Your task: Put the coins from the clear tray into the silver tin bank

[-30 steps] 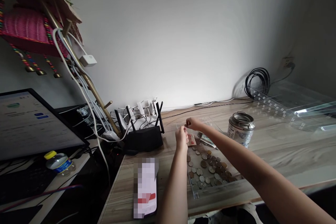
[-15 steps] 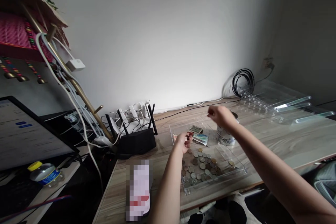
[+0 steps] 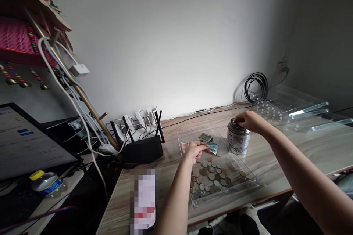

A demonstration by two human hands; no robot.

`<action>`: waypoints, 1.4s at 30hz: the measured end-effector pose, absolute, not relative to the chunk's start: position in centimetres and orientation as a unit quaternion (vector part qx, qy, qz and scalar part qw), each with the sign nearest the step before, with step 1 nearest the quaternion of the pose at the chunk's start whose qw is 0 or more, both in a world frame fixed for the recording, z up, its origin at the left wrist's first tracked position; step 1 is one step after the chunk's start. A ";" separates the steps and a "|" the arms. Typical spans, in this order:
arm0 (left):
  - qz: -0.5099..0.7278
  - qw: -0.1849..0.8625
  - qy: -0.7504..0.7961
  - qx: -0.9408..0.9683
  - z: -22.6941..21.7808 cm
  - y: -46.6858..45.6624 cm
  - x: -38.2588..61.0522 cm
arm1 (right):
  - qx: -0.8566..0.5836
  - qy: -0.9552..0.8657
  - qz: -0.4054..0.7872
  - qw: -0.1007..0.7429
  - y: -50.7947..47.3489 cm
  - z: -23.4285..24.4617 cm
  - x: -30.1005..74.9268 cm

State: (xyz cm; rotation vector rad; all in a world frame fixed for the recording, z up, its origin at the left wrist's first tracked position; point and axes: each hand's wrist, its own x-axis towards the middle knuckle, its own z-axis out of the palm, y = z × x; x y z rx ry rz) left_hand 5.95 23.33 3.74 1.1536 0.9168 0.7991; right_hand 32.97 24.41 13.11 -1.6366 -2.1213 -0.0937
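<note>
A clear plastic tray (image 3: 249, 185) on the wooden desk holds several coins (image 3: 211, 176) and a few banknotes (image 3: 206, 137) at its far end. My left hand (image 3: 194, 150) hovers over the tray's near-left part, fingers curled and pinched over the coins and notes; what it holds is too small to see. My right hand (image 3: 248, 120) rests at the top of a small metal tin (image 3: 237, 140) standing just right of the tray, fingertips pinched at its lid slot.
A black router (image 3: 142, 147) with cables sits left of the tray. A phone (image 3: 143, 200) lies at the desk's front edge. Clear acrylic pieces (image 3: 298, 108) and a coiled black cable (image 3: 255, 84) lie at the far right. A monitor (image 3: 24, 143) and bottle (image 3: 45, 183) stand left.
My right hand went from the left hand over the tray across to the top of the tin. My left hand dropped a little toward the coins. The view shifted right.
</note>
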 end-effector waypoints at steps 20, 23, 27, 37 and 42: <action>0.391 0.715 0.368 0.448 4.7 22.8 6.2 | -0.469 -0.834 0.122 0.262 20.3 8.5 20.5; 0.376 0.774 0.347 0.373 4.6 23.1 6.1 | -0.496 -0.817 0.075 0.286 20.7 9.1 22.2; 0.468 0.785 0.335 0.232 3.8 24.2 5.8 | -0.602 -0.732 -0.064 0.312 21.7 11.8 28.1; 0.489 0.769 0.347 0.222 4.2 23.6 5.6 | -0.642 -0.729 0.014 0.237 24.8 12.8 34.5; 0.443 0.775 0.362 0.268 4.5 23.0 5.7 | -0.616 -0.729 -0.003 0.297 23.5 13.3 33.2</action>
